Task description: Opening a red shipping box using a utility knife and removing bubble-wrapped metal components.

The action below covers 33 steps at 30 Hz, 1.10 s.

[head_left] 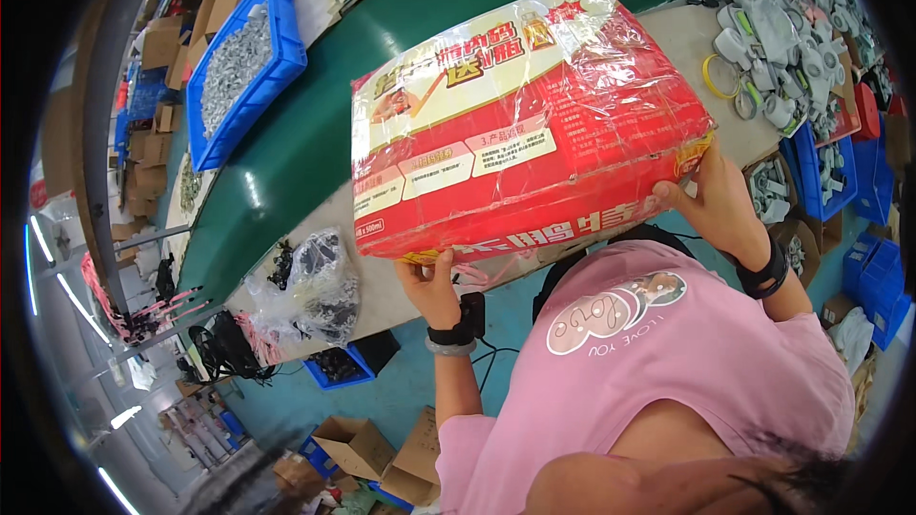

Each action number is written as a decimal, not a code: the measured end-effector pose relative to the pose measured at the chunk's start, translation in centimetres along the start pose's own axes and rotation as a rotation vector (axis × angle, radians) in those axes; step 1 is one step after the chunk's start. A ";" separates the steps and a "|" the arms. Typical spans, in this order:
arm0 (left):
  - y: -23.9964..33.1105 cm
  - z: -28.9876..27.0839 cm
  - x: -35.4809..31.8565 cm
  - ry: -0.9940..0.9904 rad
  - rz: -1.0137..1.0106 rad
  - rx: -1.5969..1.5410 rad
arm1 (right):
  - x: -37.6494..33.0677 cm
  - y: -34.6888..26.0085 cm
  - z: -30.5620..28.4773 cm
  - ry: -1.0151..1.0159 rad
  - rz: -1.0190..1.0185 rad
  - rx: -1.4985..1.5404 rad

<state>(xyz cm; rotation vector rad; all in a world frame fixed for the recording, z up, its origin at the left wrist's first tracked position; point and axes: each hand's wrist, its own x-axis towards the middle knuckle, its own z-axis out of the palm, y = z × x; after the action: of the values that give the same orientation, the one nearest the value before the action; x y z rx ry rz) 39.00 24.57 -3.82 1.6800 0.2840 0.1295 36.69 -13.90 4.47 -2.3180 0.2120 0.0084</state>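
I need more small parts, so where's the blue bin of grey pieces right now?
In the head view, the blue bin sits upper left, on the far side of the green conveyor belt, left of the red box.

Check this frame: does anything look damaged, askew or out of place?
The red carton, held up tilted by the left hand and right hand, has loose, wrinkled clear wrap. Grey parts lie heaped at the table's right end. Nothing looks spilled or broken.

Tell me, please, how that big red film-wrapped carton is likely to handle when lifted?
The carton probably stays stiff: its edges look straight. The glossy film likely makes it slippery, so left hand and right hand grip opposite ends. Its bulk suggests awkwardness.
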 end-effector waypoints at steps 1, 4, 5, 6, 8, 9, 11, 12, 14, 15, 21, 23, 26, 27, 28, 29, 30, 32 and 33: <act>0.1 0.0 0.1 0.012 -0.001 0.014 | 0.1 -0.2 0.0 -0.002 -0.005 -0.001; 0.6 0.4 0.4 0.024 -0.013 0.004 | 0.5 -1.0 -0.2 -0.017 0.023 -0.032; 0.9 0.5 0.6 0.021 0.009 0.011 | 0.7 -1.1 -0.5 -0.025 0.038 -0.047; 1.2 0.5 0.9 0.033 0.015 0.041 | 1.1 -1.3 -0.7 -0.008 0.016 -0.091; 2.1 0.5 1.9 0.028 0.037 0.139 | 2.0 -1.5 -1.3 0.002 -0.004 -0.190; 2.7 0.4 2.8 0.011 0.049 0.207 | 2.8 -1.6 -1.7 0.007 -0.037 -0.246; 3.9 0.4 4.4 0.000 0.097 0.337 | 5.0 -1.8 -2.7 0.001 -0.109 -0.367; 4.6 0.5 5.4 -0.036 0.200 0.352 | 6.4 -2.1 -3.1 -0.003 -0.091 -0.408; 5.7 1.2 7.9 -0.076 0.311 0.310 | 9.5 -3.3 -4.0 -0.024 -0.070 -0.452; 6.4 1.3 9.4 -0.066 0.333 0.400 | 11.1 -4.1 -4.5 -0.055 -0.035 -0.452; 7.5 2.0 17.2 -0.059 0.261 0.572 | 16.9 -7.9 -6.4 -0.240 -0.020 -0.463; 7.4 2.1 18.7 -0.048 0.243 0.625 | 17.6 -8.0 -6.3 -0.184 -0.014 -0.518; 7.8 2.8 20.4 -0.090 0.237 0.598 | 19.1 -7.6 -6.0 -0.208 -0.134 -0.293; 8.0 3.1 20.6 -0.073 0.200 0.621 | 19.7 -7.4 -5.6 -0.195 -0.144 -0.285; 8.4 3.2 21.0 -0.085 0.195 0.651 | 20.4 -7.3 -5.9 -0.279 -0.017 -0.306; 8.8 3.5 21.3 -0.097 0.187 0.668 | 20.9 -7.1 -5.7 -0.267 -0.029 -0.298; 9.0 3.6 21.3 -0.090 0.177 0.689 | 21.3 -7.0 -5.7 -0.251 -0.040 -0.289; 9.3 3.8 21.3 -0.078 0.167 0.708 | 22.0 -6.7 -5.6 -0.241 -0.047 -0.276; 9.3 3.9 21.3 -0.082 0.170 0.700 | 22.1 -6.6 -5.7 -0.249 -0.043 -0.271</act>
<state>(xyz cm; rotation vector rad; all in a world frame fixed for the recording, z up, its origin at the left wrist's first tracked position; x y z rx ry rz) 61.51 25.45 3.18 2.3993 0.1265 0.0914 59.18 -16.92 11.50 -2.5612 0.0351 0.3206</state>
